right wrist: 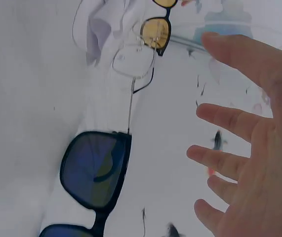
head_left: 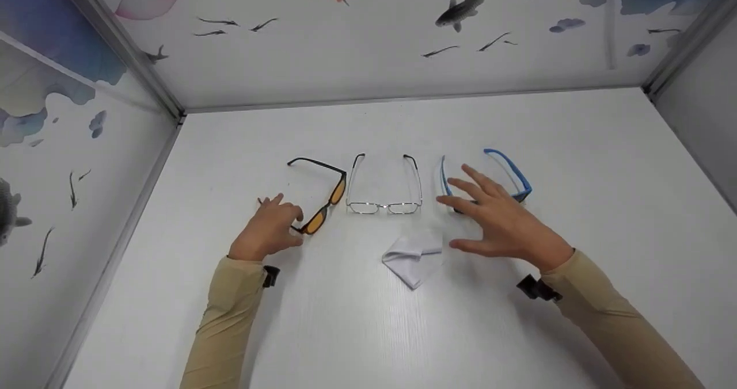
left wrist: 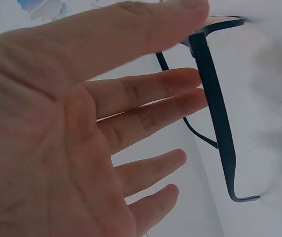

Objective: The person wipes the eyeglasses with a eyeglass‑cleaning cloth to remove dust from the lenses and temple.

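Glasses with orange lenses (head_left: 316, 221) lie just right of my left hand (head_left: 268, 227), the nearer one, their front slanting from near left to far right; my right hand (head_left: 504, 221) is spread over the blue sunglasses (head_left: 521, 180). Left wrist view: my thumb and fingers stand apart about the hinge (left wrist: 198, 44). Right wrist view: my fingers are wide, holding nothing.

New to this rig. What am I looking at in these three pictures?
There's no robot: a person works with two bare hands. The wide picture comes from a head camera looking down; the others from the left and right wrists.

On the white table are orange-lensed glasses, clear glasses, blue glasses and a pale cloth.

The left hand is at one side arm of the orange-lensed glasses; a firm grip isn't certain. The right hand spreads near the blue glasses, holding nothing.
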`<state>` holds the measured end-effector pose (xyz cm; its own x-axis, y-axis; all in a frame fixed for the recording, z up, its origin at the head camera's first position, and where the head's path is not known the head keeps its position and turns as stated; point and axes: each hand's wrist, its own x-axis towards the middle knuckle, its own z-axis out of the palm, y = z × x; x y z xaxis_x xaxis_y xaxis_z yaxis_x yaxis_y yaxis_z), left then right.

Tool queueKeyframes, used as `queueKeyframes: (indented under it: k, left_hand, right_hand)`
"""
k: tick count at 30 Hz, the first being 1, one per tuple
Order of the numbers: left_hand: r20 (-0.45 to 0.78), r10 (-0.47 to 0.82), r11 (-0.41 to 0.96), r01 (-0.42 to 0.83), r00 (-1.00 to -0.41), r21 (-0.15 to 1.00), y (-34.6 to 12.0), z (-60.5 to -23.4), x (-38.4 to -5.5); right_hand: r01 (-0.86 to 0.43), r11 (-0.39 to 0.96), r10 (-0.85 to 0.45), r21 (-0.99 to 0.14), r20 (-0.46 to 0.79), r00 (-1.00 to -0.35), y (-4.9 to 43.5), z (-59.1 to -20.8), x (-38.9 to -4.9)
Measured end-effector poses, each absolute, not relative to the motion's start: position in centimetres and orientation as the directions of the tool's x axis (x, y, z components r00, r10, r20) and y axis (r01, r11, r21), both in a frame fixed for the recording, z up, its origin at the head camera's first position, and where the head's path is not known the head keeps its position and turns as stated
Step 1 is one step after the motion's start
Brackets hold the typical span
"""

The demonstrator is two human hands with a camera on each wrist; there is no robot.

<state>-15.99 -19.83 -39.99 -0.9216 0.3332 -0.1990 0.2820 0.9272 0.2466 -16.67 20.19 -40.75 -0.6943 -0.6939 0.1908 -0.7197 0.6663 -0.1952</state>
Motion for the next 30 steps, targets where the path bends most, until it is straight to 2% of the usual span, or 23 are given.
queueKeyframes:
  k: [5,10,15,19,24,30]
  left_hand:
    - [-0.191,0.328,0.938,0.295,-0.925,0.182,-19.3,-40.3,-16.5]
    - [-0.210,0.353,0.927,0.309,-0.912,0.213,-19.2,-40.5,-16.7]
    - [-0.206,0.378,0.911,0.323,-0.902,0.257,-19.1,-41.1,-16.6]
    - [-0.242,0.347,0.915,0.271,-0.906,0.298,-19.0,-41.2,-16.6]
    - [-0.307,0.297,0.929,0.198,-0.904,0.313,-19.1,-41.0,-16.7]
    - [-0.321,0.291,0.932,0.190,-0.901,0.309,-19.1,-41.0,-16.8]
  right_hand:
    - [-0.786,0.586,-0.765,-0.196,0.186,-0.617,18.0,-41.2,-15.9]
    - [-0.817,0.529,-0.817,-0.228,0.124,-0.563,15.8,-42.4,-15.1]
    - [-0.792,0.546,-0.825,-0.273,-0.010,-0.565,13.9,-43.5,-14.4]
    - [-0.780,0.569,-0.817,-0.259,-0.071,-0.573,13.0,-43.9,-14.2]
    - [-0.780,0.586,-0.808,-0.220,-0.084,-0.583,12.3,-44.2,-14.2]
    - [-0.772,0.594,-0.800,-0.227,-0.068,-0.596,12.1,-44.5,-14.3]
